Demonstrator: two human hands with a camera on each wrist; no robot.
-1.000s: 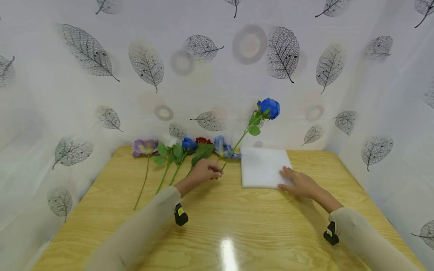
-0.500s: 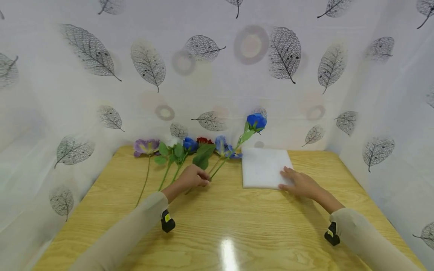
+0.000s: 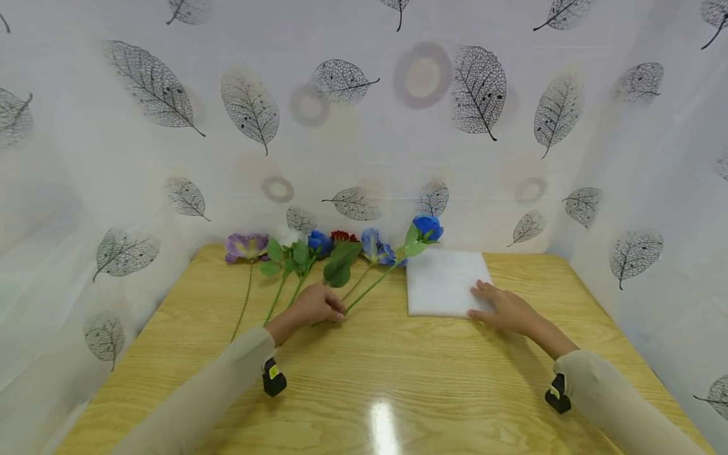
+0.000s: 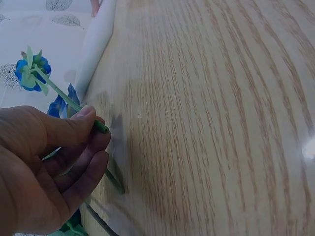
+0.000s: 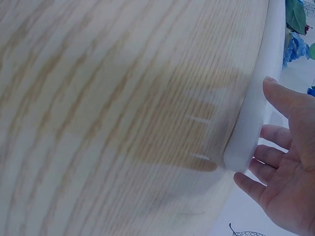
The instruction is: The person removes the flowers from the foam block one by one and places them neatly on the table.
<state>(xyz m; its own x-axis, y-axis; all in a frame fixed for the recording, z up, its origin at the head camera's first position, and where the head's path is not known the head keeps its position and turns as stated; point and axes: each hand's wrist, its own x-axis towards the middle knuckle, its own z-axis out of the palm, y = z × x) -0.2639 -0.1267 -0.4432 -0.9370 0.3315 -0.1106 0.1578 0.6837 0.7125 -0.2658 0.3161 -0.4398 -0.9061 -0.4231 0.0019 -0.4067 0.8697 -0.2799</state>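
Note:
My left hand (image 3: 315, 304) pinches an artificial blue rose (image 3: 428, 227) near the cut end of its green stem, between thumb and fingers. In the left wrist view the stem end (image 4: 101, 127) pokes out past the fingertips, and the bloom (image 4: 32, 73) points away. The rose slants up to the right, its head overlapping the back left corner of a white foam slab (image 3: 440, 284) in the head view. My right hand (image 3: 500, 308) rests on the slab's right edge with fingers spread. In the right wrist view its thumb lies at the slab's (image 5: 246, 132) edge.
Left of the slab lie a purple flower (image 3: 247, 245), a white flower (image 3: 291, 237), another blue rose (image 3: 320, 242), a red flower (image 3: 343, 236) and a light-blue flower (image 3: 371, 245). A leaf-printed curtain (image 3: 364, 145) stands behind the wooden table (image 3: 364, 385).
My left hand has moved left and toward me, bringing the blue rose down from high above the slab to a lower slant. My right hand has stayed on the slab.

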